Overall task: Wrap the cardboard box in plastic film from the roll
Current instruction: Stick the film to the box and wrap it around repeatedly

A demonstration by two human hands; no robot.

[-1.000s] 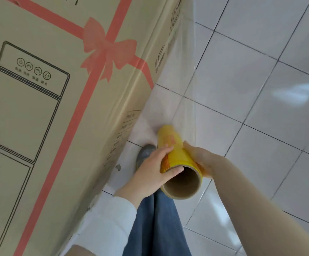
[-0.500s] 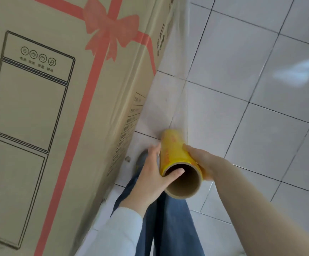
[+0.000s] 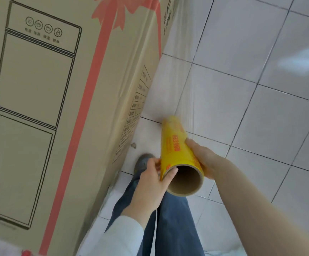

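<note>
- The floor is made of big, pale grey square tiles with thin dark lines between them.
- A bright patch of light shines on the tiles.
- A small dark speck lies far left of the bright patch, lower down.

box cut off top/L, side txt illegible, shoe part hidden

A single head-worn view looks steeply down, close over the floor beside the cardboard box
</note>
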